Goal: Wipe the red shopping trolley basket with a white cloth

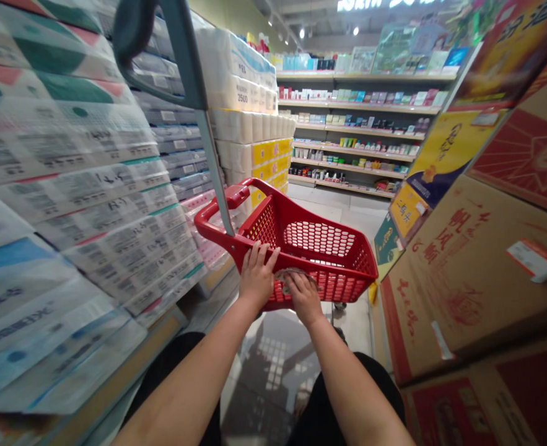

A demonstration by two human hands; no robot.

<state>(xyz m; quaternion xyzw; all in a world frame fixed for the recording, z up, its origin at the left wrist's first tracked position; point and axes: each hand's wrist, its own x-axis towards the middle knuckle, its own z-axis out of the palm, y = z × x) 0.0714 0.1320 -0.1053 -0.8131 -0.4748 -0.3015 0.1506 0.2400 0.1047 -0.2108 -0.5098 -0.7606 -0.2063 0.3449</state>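
A red plastic rolling shopping basket (342, 263) with a grey pull handle (197, 74) stands in front of me on the floor. My left hand (257, 277) lies against the basket's near side, fingers stretched and somewhat apart, with the tips up by the rim. Just to its right, my right hand (306, 297) presses a crumpled greyish cloth (286, 274) onto the lattice wall of the basket. Much of that cloth is hidden beneath the fingers. Inside the basket, a red perforated panel (262, 226) stands near the handle end; no goods show there.
Stacked packs of tissue paper (69, 142) rise close on the left, with toilet roll packs (243, 87) behind. Cardboard boxes (482, 272) wall the right side. Shelves of small goods (352, 105) cross the far end. Pale floor tiles (319, 207) lie between.
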